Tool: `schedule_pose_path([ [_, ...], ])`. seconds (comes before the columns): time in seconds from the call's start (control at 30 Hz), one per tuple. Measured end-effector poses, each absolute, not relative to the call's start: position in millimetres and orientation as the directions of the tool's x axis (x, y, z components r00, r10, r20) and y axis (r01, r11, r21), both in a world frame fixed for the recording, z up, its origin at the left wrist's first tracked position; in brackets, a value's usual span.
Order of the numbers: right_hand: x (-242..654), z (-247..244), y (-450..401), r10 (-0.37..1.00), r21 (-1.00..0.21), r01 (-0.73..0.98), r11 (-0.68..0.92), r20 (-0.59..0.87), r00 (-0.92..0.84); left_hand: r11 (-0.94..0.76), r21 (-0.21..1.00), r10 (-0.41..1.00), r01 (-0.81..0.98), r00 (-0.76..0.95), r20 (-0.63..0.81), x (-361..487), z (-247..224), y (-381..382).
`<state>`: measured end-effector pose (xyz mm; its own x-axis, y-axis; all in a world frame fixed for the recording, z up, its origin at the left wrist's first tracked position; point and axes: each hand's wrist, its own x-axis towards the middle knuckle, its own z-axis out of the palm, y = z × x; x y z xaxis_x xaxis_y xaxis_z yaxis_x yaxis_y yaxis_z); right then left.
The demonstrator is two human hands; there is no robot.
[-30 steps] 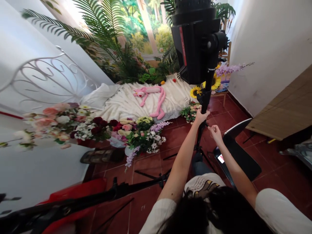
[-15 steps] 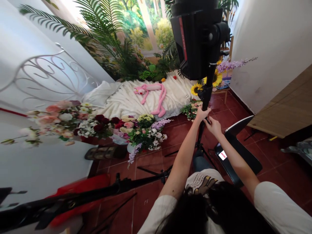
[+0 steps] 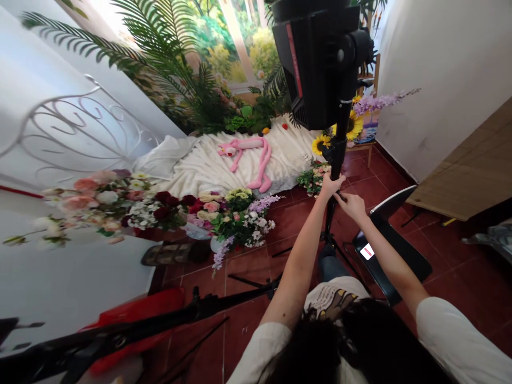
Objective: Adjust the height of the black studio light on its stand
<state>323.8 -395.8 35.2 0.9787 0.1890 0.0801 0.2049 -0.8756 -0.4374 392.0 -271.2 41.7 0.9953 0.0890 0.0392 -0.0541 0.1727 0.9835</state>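
From my end I watch the left hand [image 3: 331, 185], its fingers wrapped round an upright black metal pole [image 3: 340, 130], with no opening that I can see between palm and metal. Just below it and to the right, the right hand [image 3: 351, 206] is partly curled, thumb and fingers drawn in against the side of the pole. The fingertips overlap the dark metal, so I cannot tell whether they have hold of a small part there or only touch it.

The pole stands in front of the person, right of centre, and carries a bulky black studio light with a red side stripe [image 3: 310, 69] at its upper end, above both hands. Thin legs spread from its lower end onto dark red floor tiles [image 3: 452, 256].

Right of the stand I see a black chair with a smooth seat [image 3: 406, 266]; a small white card with a red mark [image 3: 367, 252] lies on it. Left of the pole, further off, a pink long-limbed plush toy [image 3: 253, 143] lies on a rumpled cream cloth [image 3: 200, 168]. Yellow sunflowers with dark centres [image 3: 321, 144] show just left of the pole, level with the light's underside.

Mixed artificial flowers in pink, white and lilac [image 3: 240, 218] crowd the cloth's near edge. At the near left, a second black stand [image 3: 160, 320] slants across a bright red covering [image 3: 160, 301].
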Motion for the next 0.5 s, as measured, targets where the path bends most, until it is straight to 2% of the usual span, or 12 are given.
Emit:
schedule_pose_path([
  [0.07,325.8,34.4,-397.4,0.208,-0.411,0.215,-0.886,0.061,0.976,0.182,0.982,0.089,-0.041,0.996,0.025,390.5,43.5,-271.5],
  [0.13,328.6,30.9,-398.5,0.230,-0.443,0.232,-0.866,0.060,0.971,0.180,0.983,0.086,-0.040,0.996,0.025,389.6,44.2,-271.2],
  [0.23,332.9,22.3,-398.2,0.258,-0.614,0.257,-0.746,0.090,0.962,0.169,0.984,0.088,-0.057,0.995,0.043,389.0,43.5,-270.5],
  [0.37,335.6,13.6,-393.7,0.246,-0.841,0.211,-0.497,0.096,0.965,0.179,0.981,0.103,-0.070,0.993,0.052,389.5,41.7,-270.7],
  [0.5,334.9,12.6,-389.5,0.263,-0.935,0.116,-0.335,0.026,0.965,0.176,0.982,0.131,-0.062,0.991,0.039,390.5,40.3,-270.5],
])
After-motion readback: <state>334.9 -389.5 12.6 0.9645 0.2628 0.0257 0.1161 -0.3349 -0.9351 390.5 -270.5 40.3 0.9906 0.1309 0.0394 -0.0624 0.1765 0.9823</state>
